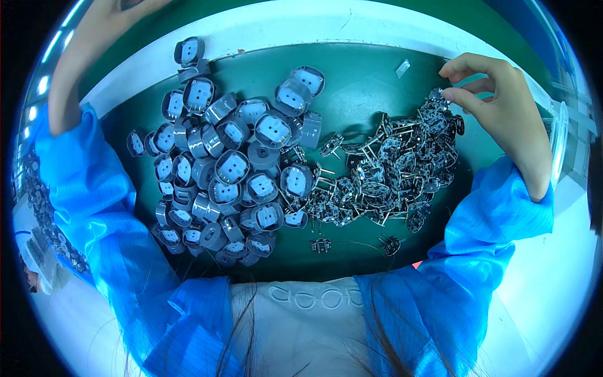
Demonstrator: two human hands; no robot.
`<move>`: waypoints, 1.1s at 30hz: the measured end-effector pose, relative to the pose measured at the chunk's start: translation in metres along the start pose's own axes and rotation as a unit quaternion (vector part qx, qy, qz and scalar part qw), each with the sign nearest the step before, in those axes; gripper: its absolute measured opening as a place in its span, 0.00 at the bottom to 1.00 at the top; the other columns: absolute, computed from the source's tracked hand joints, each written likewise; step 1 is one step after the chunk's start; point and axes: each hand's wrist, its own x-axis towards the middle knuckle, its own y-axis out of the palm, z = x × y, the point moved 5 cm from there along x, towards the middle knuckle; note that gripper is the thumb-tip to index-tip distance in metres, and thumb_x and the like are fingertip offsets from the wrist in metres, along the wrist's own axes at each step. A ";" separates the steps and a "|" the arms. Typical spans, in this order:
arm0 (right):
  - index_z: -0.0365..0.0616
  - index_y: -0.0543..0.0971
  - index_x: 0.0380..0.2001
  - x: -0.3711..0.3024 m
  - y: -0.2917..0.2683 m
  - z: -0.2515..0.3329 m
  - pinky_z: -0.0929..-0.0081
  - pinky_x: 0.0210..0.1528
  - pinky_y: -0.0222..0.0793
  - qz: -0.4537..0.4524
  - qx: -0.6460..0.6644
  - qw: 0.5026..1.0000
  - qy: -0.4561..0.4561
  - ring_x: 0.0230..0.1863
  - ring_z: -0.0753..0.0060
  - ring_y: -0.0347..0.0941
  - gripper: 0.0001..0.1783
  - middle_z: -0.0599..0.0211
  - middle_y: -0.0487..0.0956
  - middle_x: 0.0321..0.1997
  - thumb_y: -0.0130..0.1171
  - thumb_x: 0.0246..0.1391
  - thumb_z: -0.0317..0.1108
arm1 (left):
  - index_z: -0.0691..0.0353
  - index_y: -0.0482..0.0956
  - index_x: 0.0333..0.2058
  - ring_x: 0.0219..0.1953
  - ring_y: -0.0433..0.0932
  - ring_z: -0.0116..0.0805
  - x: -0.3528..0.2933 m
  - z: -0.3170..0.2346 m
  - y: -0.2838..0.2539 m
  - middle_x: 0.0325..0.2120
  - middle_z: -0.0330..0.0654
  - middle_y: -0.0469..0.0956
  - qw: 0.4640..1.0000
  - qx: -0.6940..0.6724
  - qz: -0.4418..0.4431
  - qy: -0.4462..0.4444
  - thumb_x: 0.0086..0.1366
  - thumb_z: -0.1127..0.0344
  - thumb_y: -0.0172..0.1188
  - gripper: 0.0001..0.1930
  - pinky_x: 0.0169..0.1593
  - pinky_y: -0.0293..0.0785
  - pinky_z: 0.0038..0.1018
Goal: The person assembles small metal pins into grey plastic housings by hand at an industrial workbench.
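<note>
My right hand (502,100) is at the far right end of a heap of small round circuit boards (402,163) with metal pins. Its thumb and a finger close at a small circuit board (436,95) at the tip of that heap, with the index finger curled above. High on the left, my left hand (103,24) reaches past the far rim of the work surface, and most of its fingers are cut off by the picture's upper edge. Below and right of it spreads a pile of grey round plastic housings (232,166), many showing pale inner faces with small holes.
The green work surface (352,69) has a raised white rim (276,28) along its far side. A small clear plastic piece (402,68) lies near that rim. Two loose boards, one of them a pinned board (390,245), lie close to my body. More parts (47,220) sit beyond my left sleeve.
</note>
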 end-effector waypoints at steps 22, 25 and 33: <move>0.33 0.80 0.41 0.036 0.045 0.019 0.80 0.40 0.72 0.055 0.380 0.921 -0.065 0.39 0.78 0.76 0.10 0.65 0.79 0.43 0.60 0.55 0.22 | 0.61 0.76 0.49 0.43 0.76 0.42 -0.016 -0.081 0.041 0.45 0.45 0.75 0.896 -0.232 0.219 0.308 0.53 0.83 0.59 0.23 0.41 0.80 0.32; 0.34 0.81 0.38 0.031 0.041 0.035 0.80 0.40 0.72 0.024 0.352 0.926 -0.137 0.39 0.79 0.76 0.07 0.66 0.79 0.43 0.59 0.55 0.21 | 0.62 0.73 0.52 0.42 0.75 0.44 -0.021 -0.086 0.040 0.45 0.47 0.74 0.881 -0.247 0.215 0.341 0.55 0.81 0.57 0.24 0.43 0.78 0.35; 0.41 0.82 0.33 0.016 0.035 0.055 0.76 0.40 0.72 -0.073 0.028 0.967 -0.243 0.37 0.64 0.77 0.14 0.64 0.78 0.38 0.59 0.42 0.13 | 0.67 0.69 0.49 0.43 0.73 0.47 -0.027 -0.088 0.050 0.41 0.50 0.70 0.916 -0.248 0.152 0.276 0.55 0.65 0.70 0.26 0.48 0.75 0.37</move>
